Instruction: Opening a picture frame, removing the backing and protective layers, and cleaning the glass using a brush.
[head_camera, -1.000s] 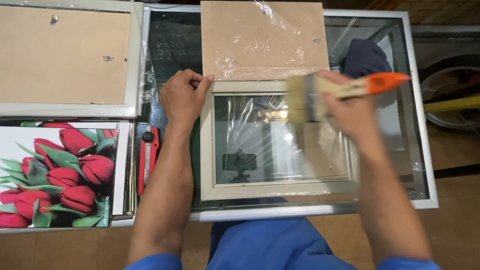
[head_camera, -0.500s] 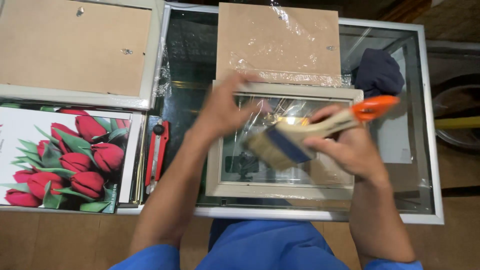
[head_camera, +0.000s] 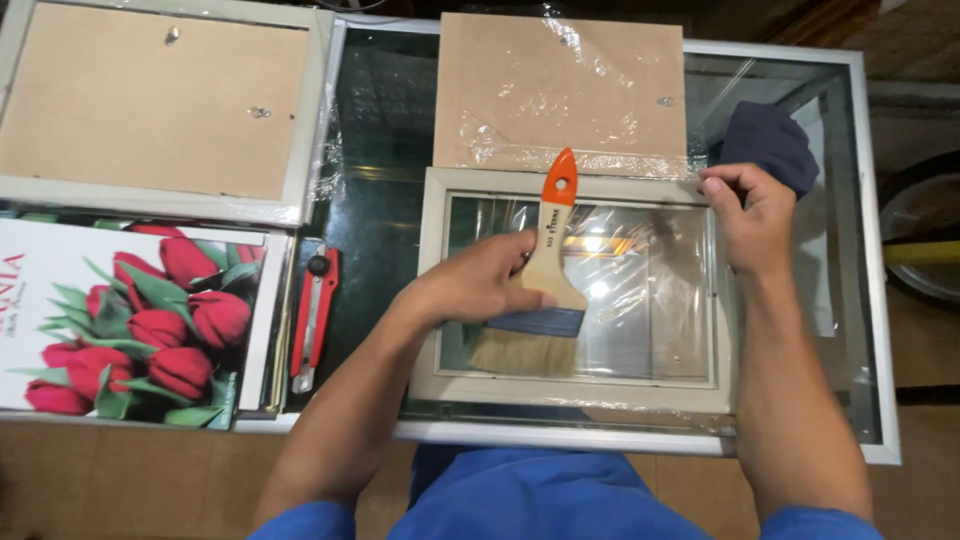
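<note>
A pale wooden picture frame (head_camera: 432, 300) with a glass pane lies flat on the glass table, loose clear film around it. My left hand (head_camera: 480, 285) grips a wide flat paintbrush (head_camera: 545, 290) with a wooden handle, orange tip and blue band. The bristles rest on the pane near the frame's lower left. My right hand (head_camera: 748, 215) pinches the frame's top right corner.
A brown backing board (head_camera: 560, 90) in clear film lies just behind the frame. A dark blue cloth (head_camera: 768, 140) sits at the right. A red utility knife (head_camera: 313, 318) lies left of the frame. Farther left are a tulip print (head_camera: 120, 320) and a face-down frame (head_camera: 150, 110).
The brush has passed from my right hand to my left hand and now rests on the pane. My right hand has moved to the frame's top right corner.
</note>
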